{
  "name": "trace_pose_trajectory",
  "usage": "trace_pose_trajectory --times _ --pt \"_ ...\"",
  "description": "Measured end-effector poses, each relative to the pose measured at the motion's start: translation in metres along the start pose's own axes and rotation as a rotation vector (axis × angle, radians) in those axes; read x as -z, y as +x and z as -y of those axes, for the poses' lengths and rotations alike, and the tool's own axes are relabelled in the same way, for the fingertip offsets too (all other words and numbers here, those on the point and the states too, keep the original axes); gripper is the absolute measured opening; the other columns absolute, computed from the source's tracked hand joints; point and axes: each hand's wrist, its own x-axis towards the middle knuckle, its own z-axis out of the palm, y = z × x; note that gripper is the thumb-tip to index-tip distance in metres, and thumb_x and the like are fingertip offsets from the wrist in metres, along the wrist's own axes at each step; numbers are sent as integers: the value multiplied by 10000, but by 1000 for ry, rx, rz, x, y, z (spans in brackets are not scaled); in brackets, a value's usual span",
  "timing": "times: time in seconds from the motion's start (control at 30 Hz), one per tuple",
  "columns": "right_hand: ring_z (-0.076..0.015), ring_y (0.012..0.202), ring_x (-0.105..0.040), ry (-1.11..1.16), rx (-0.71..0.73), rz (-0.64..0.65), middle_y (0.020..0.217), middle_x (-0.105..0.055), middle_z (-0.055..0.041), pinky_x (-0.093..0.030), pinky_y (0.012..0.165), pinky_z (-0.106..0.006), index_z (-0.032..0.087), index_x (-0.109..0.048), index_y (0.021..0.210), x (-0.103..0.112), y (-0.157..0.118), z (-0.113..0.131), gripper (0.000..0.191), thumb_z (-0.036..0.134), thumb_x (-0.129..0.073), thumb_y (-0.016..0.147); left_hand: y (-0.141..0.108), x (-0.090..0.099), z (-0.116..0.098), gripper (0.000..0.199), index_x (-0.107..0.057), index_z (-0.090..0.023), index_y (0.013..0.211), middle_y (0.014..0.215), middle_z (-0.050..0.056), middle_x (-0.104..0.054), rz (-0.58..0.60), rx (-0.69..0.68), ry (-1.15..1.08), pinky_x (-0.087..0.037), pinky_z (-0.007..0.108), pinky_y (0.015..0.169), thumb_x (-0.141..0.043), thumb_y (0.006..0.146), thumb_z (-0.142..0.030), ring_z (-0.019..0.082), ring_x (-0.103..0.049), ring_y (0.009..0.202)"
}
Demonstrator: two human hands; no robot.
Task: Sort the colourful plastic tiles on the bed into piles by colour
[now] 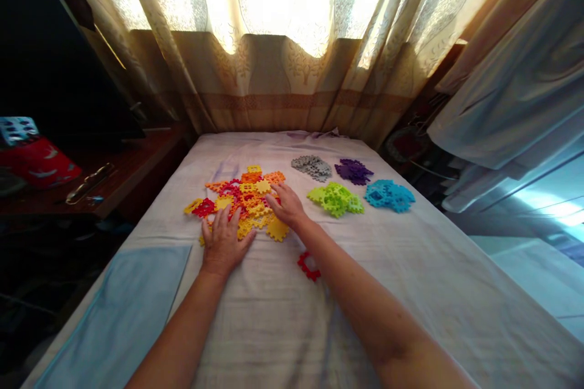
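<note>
A mixed pile of yellow, orange and red toothed plastic pieces (249,197) lies on the sheet-covered surface. My left hand (223,240) rests at the near left edge of this pile, palm down with its fingers spread. At the pile's right side, my right hand (287,205) touches the pieces with its fingers stretched out. A yellow gear-shaped piece (277,229) lies just below that hand. One red piece with an open middle (309,266) sits apart, beside my right forearm. No piece shows gripped in either hand.
Sorted heaps stand to the right: grey pieces (312,167), purple pieces (353,171), lime green pieces (336,199) and blue pieces (389,196). A light blue cloth (123,310) lies at the left edge. Curtains (283,73) hang behind; a dark wooden table (150,161) adjoins on the left.
</note>
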Motion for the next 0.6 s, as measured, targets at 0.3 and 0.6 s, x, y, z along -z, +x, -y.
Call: trace_pose_trajectory --times 0.3,0.6 --pt "-368 1472 -278 -263 37 265 1578 -333 -212 -211 1180 -574 159 -441 1492 50 -136 -26 798 609 -591 850 1 1 -3 531 -528 -183 1381 1457 207 -511 -32 -23 23 -173 682 1145 -478 900 -402 382 -459 1351" --pt "-320 1421 -379 -171 -63 24 1519 -441 -200 -265 1157 -520 151 -454 1467 7 -70 -9 617 489 -472 951 -9 11 -8 436 -596 -223 1302 1396 144 -590 -42 -102 -28 -237 597 1163 -466 912 -369 326 -520 1306"
